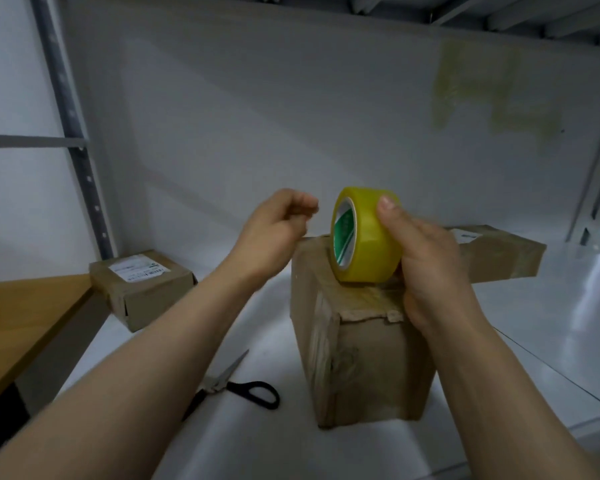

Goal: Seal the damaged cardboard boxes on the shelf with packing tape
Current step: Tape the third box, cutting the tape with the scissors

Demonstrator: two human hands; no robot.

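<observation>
- Gripping a yellow tape roll [364,244], the right hand [426,265] curls its fingers round the far side and presses its thumb on the outer face.
- The roll stands on edge on top of the middle box [361,358], close to that box's torn front edge.
- The left hand [274,230] hangs in the air just left of the roll, apart from it. Its fingers are curled in, thumb against forefinger, and blur hides whether they pinch a tape end.
- The middle box stands upright on a white shelf [534,323].
- Scissors [236,386] with black handles lie near the box's lower left corner.
- A small labelled box [142,289] sits well to the left, by a wooden table [25,313], and a strip of bare shelf separates it from the middle box.
- A long box [499,254] lies behind, to the right.
</observation>
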